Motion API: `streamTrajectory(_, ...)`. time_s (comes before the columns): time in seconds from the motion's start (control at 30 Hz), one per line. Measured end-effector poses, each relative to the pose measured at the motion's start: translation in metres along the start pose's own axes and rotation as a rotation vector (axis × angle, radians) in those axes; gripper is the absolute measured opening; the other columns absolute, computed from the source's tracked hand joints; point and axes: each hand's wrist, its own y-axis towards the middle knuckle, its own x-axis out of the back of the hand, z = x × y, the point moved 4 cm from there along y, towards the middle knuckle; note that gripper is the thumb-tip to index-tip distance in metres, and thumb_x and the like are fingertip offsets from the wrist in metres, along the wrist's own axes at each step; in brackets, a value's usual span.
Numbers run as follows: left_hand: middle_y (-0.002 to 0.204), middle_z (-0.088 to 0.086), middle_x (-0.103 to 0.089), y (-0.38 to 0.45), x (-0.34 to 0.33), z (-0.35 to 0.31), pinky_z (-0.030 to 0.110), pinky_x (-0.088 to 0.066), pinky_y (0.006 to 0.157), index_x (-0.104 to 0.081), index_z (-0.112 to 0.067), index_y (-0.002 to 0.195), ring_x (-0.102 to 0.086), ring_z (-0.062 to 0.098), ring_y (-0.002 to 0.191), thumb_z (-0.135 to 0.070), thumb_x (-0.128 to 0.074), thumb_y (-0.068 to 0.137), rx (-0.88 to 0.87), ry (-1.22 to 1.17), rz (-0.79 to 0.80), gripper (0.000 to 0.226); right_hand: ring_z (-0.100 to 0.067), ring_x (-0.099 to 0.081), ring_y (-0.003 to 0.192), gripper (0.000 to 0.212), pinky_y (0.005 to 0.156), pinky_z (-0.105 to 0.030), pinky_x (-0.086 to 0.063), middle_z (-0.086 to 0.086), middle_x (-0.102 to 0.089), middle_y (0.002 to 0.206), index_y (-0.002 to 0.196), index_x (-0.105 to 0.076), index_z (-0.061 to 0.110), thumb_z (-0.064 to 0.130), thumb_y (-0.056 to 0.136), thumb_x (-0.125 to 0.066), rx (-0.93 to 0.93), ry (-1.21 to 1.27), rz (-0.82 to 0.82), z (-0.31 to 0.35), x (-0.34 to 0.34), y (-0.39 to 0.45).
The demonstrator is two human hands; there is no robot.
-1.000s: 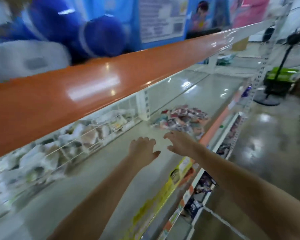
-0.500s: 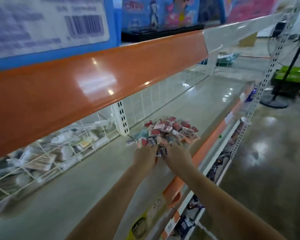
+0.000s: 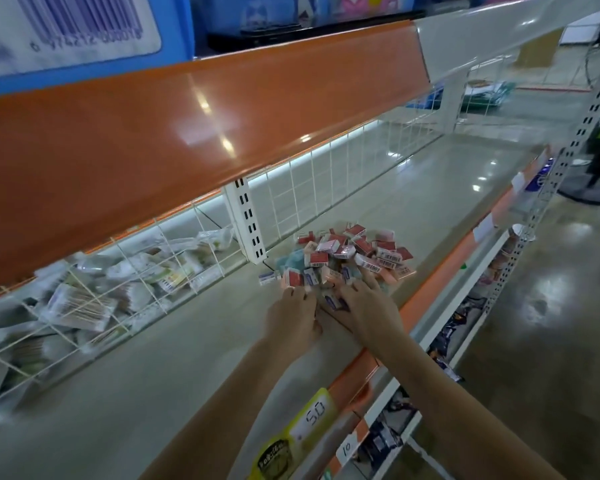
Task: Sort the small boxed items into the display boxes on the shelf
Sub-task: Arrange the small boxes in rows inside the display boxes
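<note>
Head view: grey shelf (image 3: 430, 188) ran under an orange shelf edge (image 3: 187, 126), white wire grid (image 3: 326, 181) at the back. Wire bins of bagged goods (image 3: 94, 296) sat far left. Pile of small boxed items (image 3: 354, 254), red-white and blue, lay on the shelf just right of a white upright (image 3: 246, 226). My left hand (image 3: 291, 320) and right hand (image 3: 368, 310) lay side by side at the pile's near edge, fingers reaching into the boxes; a blue box (image 3: 333, 301) lay between them. Grip hidden, couldn't tell.
</note>
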Motion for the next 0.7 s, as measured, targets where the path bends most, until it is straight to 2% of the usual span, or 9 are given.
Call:
streamTrajectory(0.1, 0.129, 0.006, -0.042, -0.001, 0.008, 0.005, 0.034, -0.044, 0.08, -0.046, -0.015, 0.127, -0.04, 0.024, 0.118, -0.02, -0.052, 0.089, 0.005, 0.002, 0.02, 0.039, -0.025, -0.013, 0.144, 0.045, 0.11, -0.04, -0.032, -0.001, -0.049, 0.137, 0.133, -0.046, 0.022, 0.041, 0.092, -0.051, 0.006, 0.032, 0.025, -0.001, 0.003, 0.002)
streamTrajectory(0.17, 0.132, 0.004, -0.042, 0.002, 0.01, 0.009, 0.033, -0.042, 0.079, -0.044, -0.016, 0.13, -0.04, 0.024, 0.119, -0.008, -0.051, 0.087, -0.026, 0.008, 0.03, 0.044, -0.025, -0.019, 0.142, 0.036, 0.108, -0.038, -0.033, 0.0, -0.054, 0.131, 0.123, -0.054, 0.022, 0.036, 0.09, -0.053, -0.002, 0.088, 0.014, -0.002, 0.008, 0.001)
streamTrajectory(0.27, 0.129, 0.0, -0.048, 0.004, 0.01, 0.012, 0.028, -0.035, 0.071, -0.046, -0.019, 0.128, -0.044, 0.02, 0.115, 0.002, -0.045, 0.086, -0.091, -0.02, 0.017, 0.048, -0.026, -0.031, 0.135, 0.027, 0.102, -0.037, -0.038, -0.002, -0.059, 0.121, 0.115, -0.059, 0.017, 0.028, 0.091, -0.053, -0.012, 0.153, -0.011, -0.001, 0.011, -0.002)
streamTrajectory(0.33, 0.124, -0.002, -0.052, 0.002, 0.011, 0.015, 0.027, -0.033, 0.067, -0.047, -0.023, 0.129, -0.047, 0.02, 0.111, 0.001, -0.044, 0.087, -0.105, -0.012, -0.004, 0.048, -0.023, -0.044, 0.12, 0.024, 0.093, -0.034, -0.041, -0.003, -0.061, 0.113, 0.11, -0.06, 0.015, 0.026, 0.09, -0.052, -0.037, 0.176, -0.024, 0.0, 0.011, -0.005)
streamTrajectory(0.4, 0.123, 0.0, -0.051, 0.0, 0.011, 0.019, 0.028, -0.035, 0.068, -0.045, -0.022, 0.13, -0.047, 0.021, 0.111, -0.005, -0.046, 0.089, -0.107, 0.028, 0.007, 0.044, -0.019, -0.046, 0.108, 0.024, 0.09, -0.032, -0.041, -0.002, -0.061, 0.111, 0.11, -0.061, 0.016, 0.026, 0.091, -0.052, -0.051, 0.202, -0.034, -0.001, 0.011, -0.007)
streamTrajectory(0.47, 0.126, 0.003, -0.049, -0.002, 0.013, 0.021, 0.031, -0.04, 0.074, -0.044, -0.017, 0.13, -0.046, 0.022, 0.114, -0.017, -0.05, 0.092, -0.093, 0.095, 0.04, 0.038, -0.017, -0.046, 0.107, 0.024, 0.091, -0.03, -0.039, 0.0, -0.06, 0.115, 0.112, -0.061, 0.017, 0.027, 0.092, -0.052, -0.038, 0.202, -0.047, -0.001, 0.011, -0.01)
streamTrajectory(0.57, 0.13, 0.006, -0.045, -0.006, 0.016, 0.027, 0.034, -0.043, 0.084, -0.04, -0.015, 0.133, -0.044, 0.023, 0.119, -0.034, -0.055, 0.09, -0.048, 0.119, 0.155, 0.05, -0.018, -0.046, 0.108, 0.021, 0.09, -0.028, -0.036, 0.0, -0.059, 0.117, 0.111, -0.062, 0.018, 0.023, 0.092, -0.053, -0.011, 0.22, -0.078, 0.001, 0.011, -0.014)
streamTrajectory(0.63, 0.133, 0.006, -0.043, -0.009, 0.018, 0.03, 0.035, -0.043, 0.088, -0.037, -0.016, 0.137, -0.042, 0.023, 0.121, -0.03, -0.058, 0.088, -0.054, 0.107, 0.191, 0.055, -0.018, -0.046, 0.108, 0.019, 0.089, -0.027, -0.035, 0.0, -0.06, 0.116, 0.108, -0.063, 0.018, 0.019, 0.091, -0.054, -0.004, 0.252, -0.097, 0.003, 0.012, -0.017)
streamTrajectory(0.7, 0.136, 0.003, -0.04, -0.009, 0.02, 0.028, 0.034, -0.042, 0.087, -0.037, -0.021, 0.138, -0.04, 0.022, 0.121, -0.014, -0.055, 0.088, -0.105, 0.099, 0.184, 0.053, -0.017, -0.047, 0.109, 0.019, 0.089, -0.026, -0.035, 0.002, -0.06, 0.113, 0.107, -0.064, 0.018, 0.019, 0.09, -0.056, -0.001, 0.274, -0.113, 0.003, 0.011, -0.018)
